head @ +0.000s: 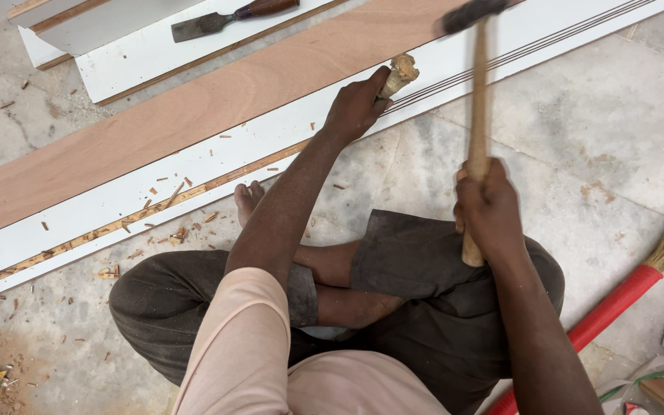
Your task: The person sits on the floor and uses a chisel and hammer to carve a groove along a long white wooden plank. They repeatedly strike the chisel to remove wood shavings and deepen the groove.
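Observation:
I sit cross-legged on a stone floor beside a long white laminated board point(455, 65). My left hand point(355, 104) is wrapped around a chisel with a battered wooden handle point(401, 73), held against the board near its grooved edge. My right hand point(489, 207) grips the wooden shaft of a hammer point(476, 100), raised so its dark head point(470, 14) hangs above and to the right of the chisel handle. A rough cut channel point(155, 206) with bare wood showing runs along the board's near edge to the left of the chisel.
A brown plywood plank point(194, 115) lies on the white board. A second chisel point(228, 17) rests on another white board at the top. Wood chips litter the floor at the left. A broom with a red handle point(616, 303) lies at the right.

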